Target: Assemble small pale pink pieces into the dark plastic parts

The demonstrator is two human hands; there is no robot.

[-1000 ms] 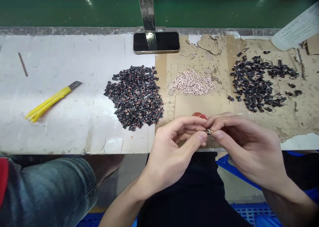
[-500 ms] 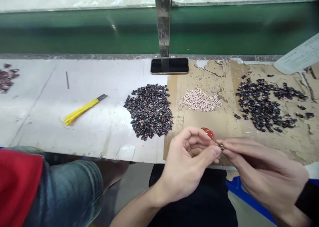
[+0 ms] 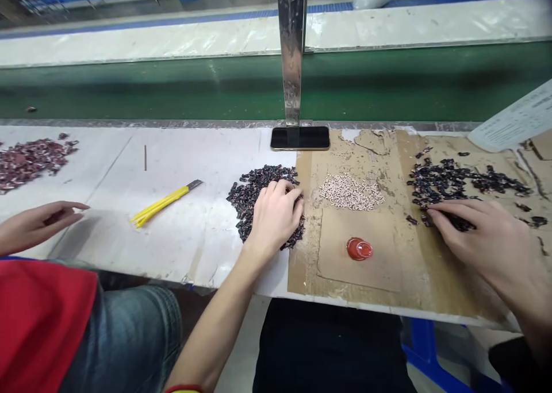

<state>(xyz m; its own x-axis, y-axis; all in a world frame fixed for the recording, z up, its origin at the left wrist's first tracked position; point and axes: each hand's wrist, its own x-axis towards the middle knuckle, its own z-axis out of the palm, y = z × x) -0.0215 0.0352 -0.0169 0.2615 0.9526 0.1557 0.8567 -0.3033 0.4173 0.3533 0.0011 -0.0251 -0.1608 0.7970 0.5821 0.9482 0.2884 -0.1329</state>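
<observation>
My left hand [image 3: 276, 215] rests over the middle pile of small black parts with reddish bits [image 3: 248, 200]. Its fingers are curled down into the pile and their tips are hidden. At the right, my right hand [image 3: 491, 238] reaches into another pile of small black parts [image 3: 440, 180], thumb and forefinger brought together at its near edge. Whatever lies between those fingertips is too small or hidden to make out. Between my hands, a small red glossy disc-like piece [image 3: 359, 249] lies on the cardboard [image 3: 332, 261], with a pile of tiny pinkish pieces [image 3: 351, 192] behind it.
A phone [image 3: 300, 138] lies at the foot of a metal post [image 3: 292, 54]. Yellow strips with a dark end [image 3: 164, 203] and a thin brown stick [image 3: 145, 157] lie left. Another person's hand [image 3: 41, 223] is near a reddish pile [image 3: 34, 162]. A printed sheet [image 3: 515, 117] leans at right.
My hands were together above the red piece, holding a tiny metallic part. They have since parted, left to the middle pile and right to the right pile. The view has tilted up.
</observation>
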